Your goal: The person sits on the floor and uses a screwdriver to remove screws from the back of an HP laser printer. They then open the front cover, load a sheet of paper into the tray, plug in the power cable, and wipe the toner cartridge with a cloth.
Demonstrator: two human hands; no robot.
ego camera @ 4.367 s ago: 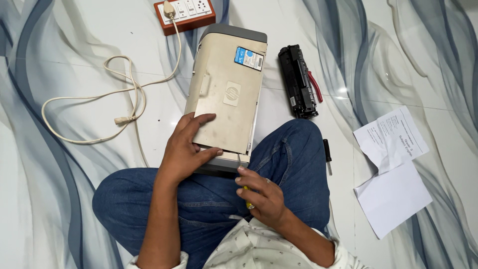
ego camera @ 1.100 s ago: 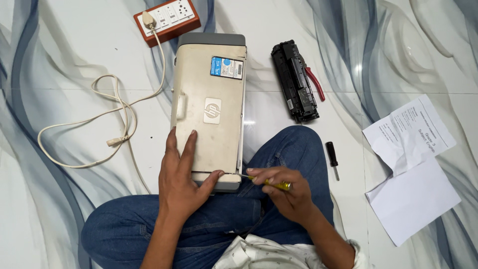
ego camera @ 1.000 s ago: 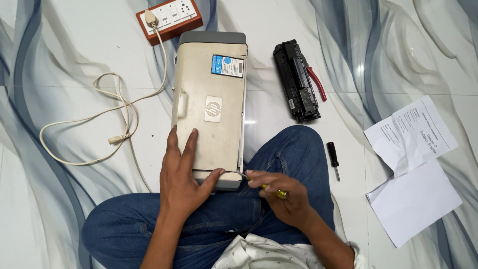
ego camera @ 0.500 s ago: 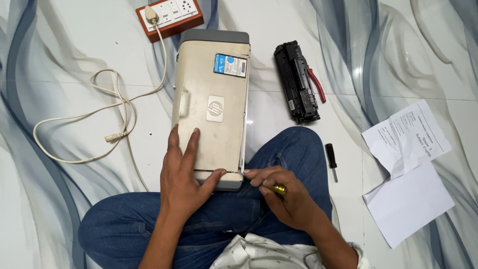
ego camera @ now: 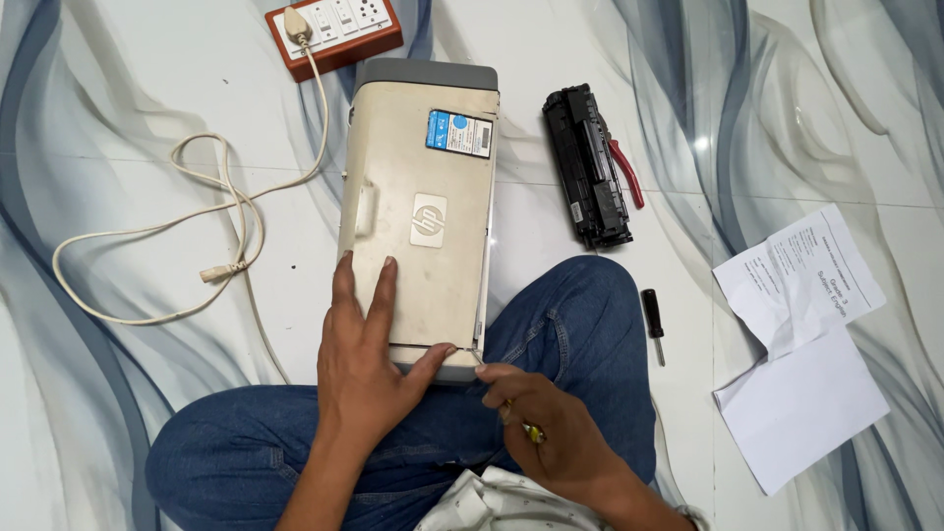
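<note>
The printer [ego camera: 421, 221] is steadied flat by the left hand [ego camera: 366, 369]; a screwdriver [ego camera: 497, 388] is gripped by the right hand [ego camera: 551, 442] at its near corner; the casing is still closed.

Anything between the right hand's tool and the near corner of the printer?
Nothing visible. The right hand holds a screwdriver with its tip at the printer's near right corner. The left hand lies flat on the casing beside it, not across the tip.

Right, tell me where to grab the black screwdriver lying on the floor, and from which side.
Take the screwdriver by its thick black handle, the end farther from the person. Come straight down from above: it lies flat on the floor with bare tile on both sides, between the knee and the papers.
</note>
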